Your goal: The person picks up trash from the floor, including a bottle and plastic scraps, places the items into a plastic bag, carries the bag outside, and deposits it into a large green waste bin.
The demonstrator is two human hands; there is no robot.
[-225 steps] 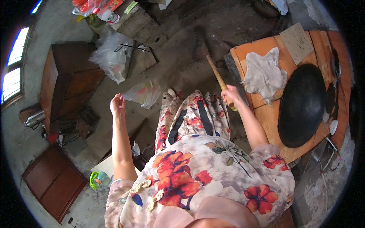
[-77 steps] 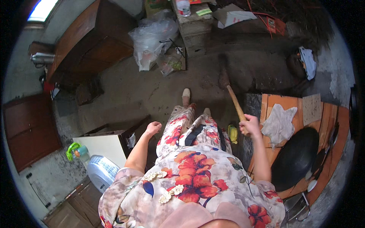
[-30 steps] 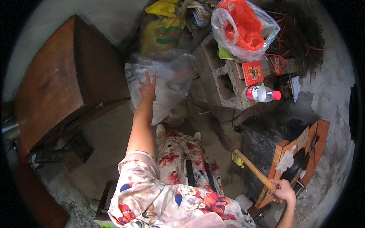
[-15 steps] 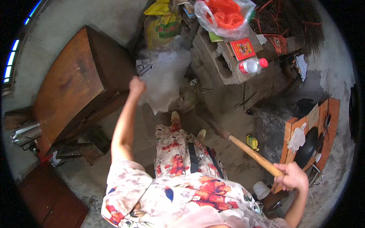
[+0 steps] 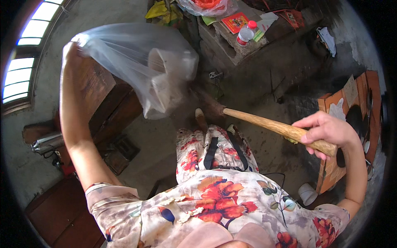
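Note:
Raised high at the far left, my left hand grips the gathered top of a clear plastic bag. The bag hangs slanting to the right, with some whitish, crumpled contents at its lower end that I cannot name. On the right, my right hand wraps around the near end of a long wooden handle. The handle slopes leftward toward the floor in front of my feet. Its far end is dark and blurred, so the kind of tool is unclear.
A brown wooden cabinet stands left, partly behind the bag. Ahead, a concrete block ledge carries a bottle with a red cap and a red booklet. A tiled stove edge and white bucket are at right.
My left hand has risen and swung left, lifting the plastic bag from near the floor. My right hand has moved up, and the wooden handle now lies flatter, its far end further left.

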